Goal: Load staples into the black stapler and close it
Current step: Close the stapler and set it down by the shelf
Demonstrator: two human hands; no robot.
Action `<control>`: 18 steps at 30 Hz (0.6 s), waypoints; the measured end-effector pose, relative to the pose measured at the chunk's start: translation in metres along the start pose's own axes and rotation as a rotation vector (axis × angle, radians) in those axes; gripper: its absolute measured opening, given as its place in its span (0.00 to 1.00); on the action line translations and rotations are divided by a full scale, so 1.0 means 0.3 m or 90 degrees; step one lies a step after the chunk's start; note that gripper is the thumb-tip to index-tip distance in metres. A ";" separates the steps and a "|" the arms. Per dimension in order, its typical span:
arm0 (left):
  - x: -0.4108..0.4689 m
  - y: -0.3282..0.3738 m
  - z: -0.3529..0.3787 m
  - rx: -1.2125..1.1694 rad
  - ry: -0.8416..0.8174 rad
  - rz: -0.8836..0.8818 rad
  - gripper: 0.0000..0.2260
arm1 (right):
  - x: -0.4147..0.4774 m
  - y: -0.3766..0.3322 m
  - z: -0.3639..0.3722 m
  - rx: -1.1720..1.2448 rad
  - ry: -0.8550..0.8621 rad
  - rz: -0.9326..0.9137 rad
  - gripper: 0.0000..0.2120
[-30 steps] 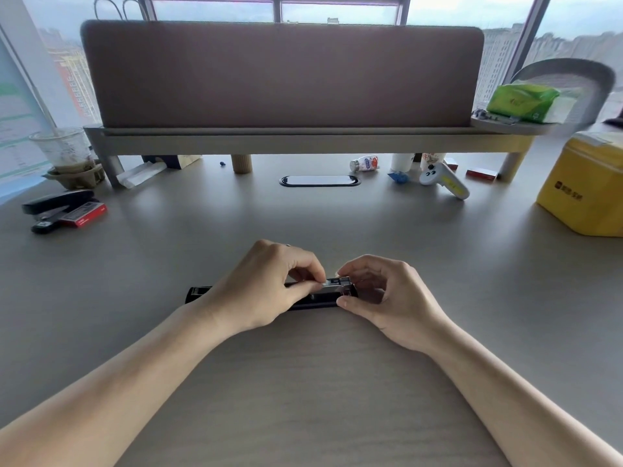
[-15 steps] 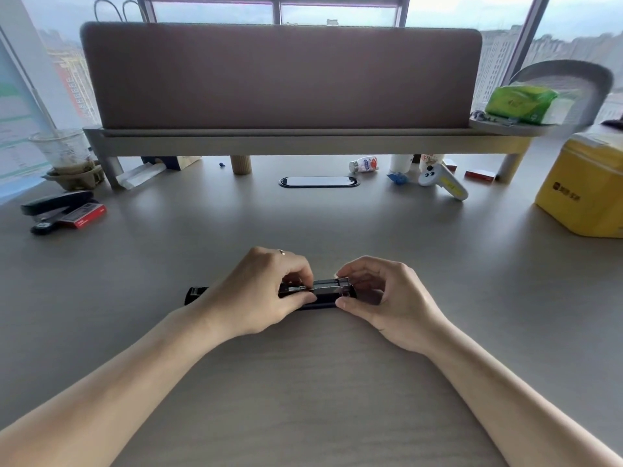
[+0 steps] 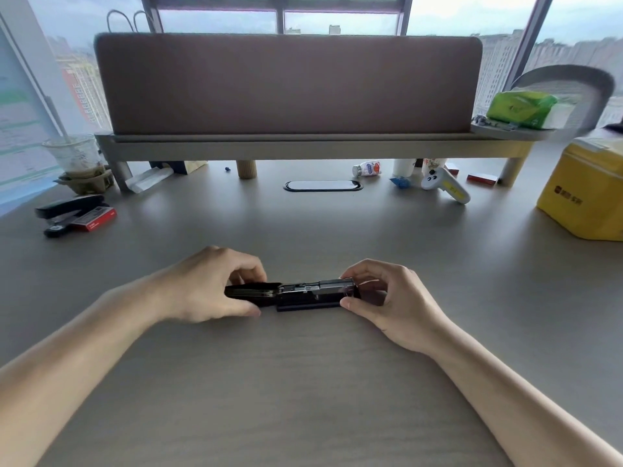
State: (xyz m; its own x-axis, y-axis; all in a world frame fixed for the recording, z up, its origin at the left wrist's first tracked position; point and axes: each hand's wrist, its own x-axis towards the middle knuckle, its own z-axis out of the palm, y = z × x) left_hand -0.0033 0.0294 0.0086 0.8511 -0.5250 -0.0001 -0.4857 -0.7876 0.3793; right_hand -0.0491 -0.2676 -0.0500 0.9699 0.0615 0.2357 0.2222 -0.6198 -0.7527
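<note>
Your black stapler [image 3: 296,294] lies flat on the grey desk [image 3: 303,382], lid swung open, metal channel exposed. Loading looks near done; closing is left. Whether staples are seated, cannot tell. Your left hand [image 3: 209,288] pinches its lid end; your right hand [image 3: 391,298] pinches its nose. Far left of it: a second stapler [image 3: 69,207]. Beyond it: a divider panel [image 3: 286,82], windows.

Grey wood-grain desk [image 3: 303,382] with the black stapler [image 3: 296,293] lying at frame centre. Upper left: second stapler [image 3: 67,207] beside red staple box [image 3: 96,219]. Right edge: yellow box [image 3: 586,193].
</note>
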 end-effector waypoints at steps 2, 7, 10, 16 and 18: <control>-0.003 -0.001 -0.007 -0.006 -0.013 -0.002 0.12 | -0.001 -0.004 0.001 -0.010 -0.001 0.003 0.11; 0.027 0.050 -0.080 0.146 -0.085 0.014 0.11 | -0.003 -0.013 0.003 -0.018 0.002 0.009 0.10; 0.058 0.110 -0.128 0.244 -0.105 0.037 0.13 | -0.005 -0.018 0.004 -0.020 0.004 0.009 0.10; 0.095 0.197 -0.192 0.142 0.019 0.058 0.17 | -0.005 -0.022 0.003 -0.021 0.000 0.006 0.09; 0.105 0.220 -0.170 0.093 0.036 0.071 0.17 | -0.004 -0.024 0.001 -0.020 -0.001 0.005 0.09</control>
State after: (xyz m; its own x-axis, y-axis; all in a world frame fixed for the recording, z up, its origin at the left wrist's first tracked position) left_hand 0.0016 -0.0227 0.0807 0.7982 -0.5958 0.0887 -0.5980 -0.7661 0.2356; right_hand -0.0518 -0.2631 -0.0451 0.9717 0.0582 0.2289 0.2117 -0.6444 -0.7348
